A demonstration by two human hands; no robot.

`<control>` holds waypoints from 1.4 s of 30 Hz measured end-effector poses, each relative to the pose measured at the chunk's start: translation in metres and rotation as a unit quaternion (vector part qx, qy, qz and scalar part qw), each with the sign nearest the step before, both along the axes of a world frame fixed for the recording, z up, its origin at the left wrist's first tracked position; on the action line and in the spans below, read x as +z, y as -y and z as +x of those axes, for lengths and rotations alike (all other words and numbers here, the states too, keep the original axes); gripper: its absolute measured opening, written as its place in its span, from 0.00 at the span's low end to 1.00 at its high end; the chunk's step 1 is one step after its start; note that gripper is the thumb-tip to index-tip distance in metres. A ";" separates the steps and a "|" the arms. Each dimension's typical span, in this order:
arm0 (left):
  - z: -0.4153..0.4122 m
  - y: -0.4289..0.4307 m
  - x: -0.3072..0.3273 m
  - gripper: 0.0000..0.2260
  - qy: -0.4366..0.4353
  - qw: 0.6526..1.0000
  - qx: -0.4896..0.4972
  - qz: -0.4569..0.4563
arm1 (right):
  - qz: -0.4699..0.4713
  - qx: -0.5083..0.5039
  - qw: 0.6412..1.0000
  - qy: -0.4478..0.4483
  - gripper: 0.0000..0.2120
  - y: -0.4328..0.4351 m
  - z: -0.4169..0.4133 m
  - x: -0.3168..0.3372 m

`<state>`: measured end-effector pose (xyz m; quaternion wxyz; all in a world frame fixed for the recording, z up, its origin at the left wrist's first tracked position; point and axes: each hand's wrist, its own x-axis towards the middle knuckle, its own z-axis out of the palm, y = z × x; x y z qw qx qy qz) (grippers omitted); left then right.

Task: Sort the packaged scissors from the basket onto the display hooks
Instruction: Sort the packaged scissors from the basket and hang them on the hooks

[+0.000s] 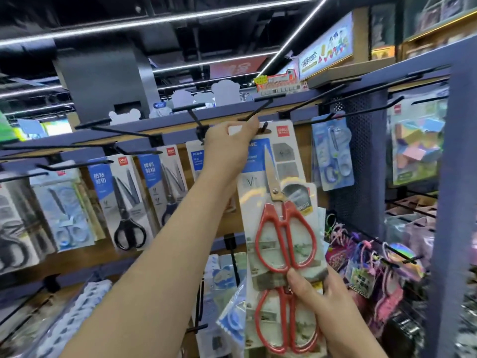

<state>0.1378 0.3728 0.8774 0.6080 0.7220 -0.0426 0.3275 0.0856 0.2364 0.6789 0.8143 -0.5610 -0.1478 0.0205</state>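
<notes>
A carded pack of red-handled scissors (281,223) hangs upright in front of the display rail. My left hand (229,143) pinches its top edge right at a black display hook (255,113). My right hand (325,301) grips the pack's lower edge together with a second pack of red-handled scissors (286,324) and a blue-handled pack (232,321) fanned out below it. The basket is out of view.
Black-handled scissors packs (126,200) and pale blue ones (67,218) hang on hooks to the left. Another blue pack (333,153) hangs to the right, beside a dark blue upright post (451,202). Several bare hooks (124,131) jut out along the top rail. Pink trinkets (374,267) hang at lower right.
</notes>
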 end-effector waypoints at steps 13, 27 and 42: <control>-0.012 -0.037 -0.070 0.23 -0.014 0.993 0.025 0.118 | -0.066 0.004 0.997 -0.028 0.21 -0.005 0.012 0.002; 0.086 -0.050 -0.077 0.28 -0.057 0.918 0.197 0.339 | 0.024 -0.099 0.994 -0.041 0.15 0.036 0.019 -0.002; -0.067 0.009 -0.137 0.13 -0.131 0.983 -0.081 0.101 | 0.072 -0.066 0.995 0.014 0.17 0.007 0.017 0.016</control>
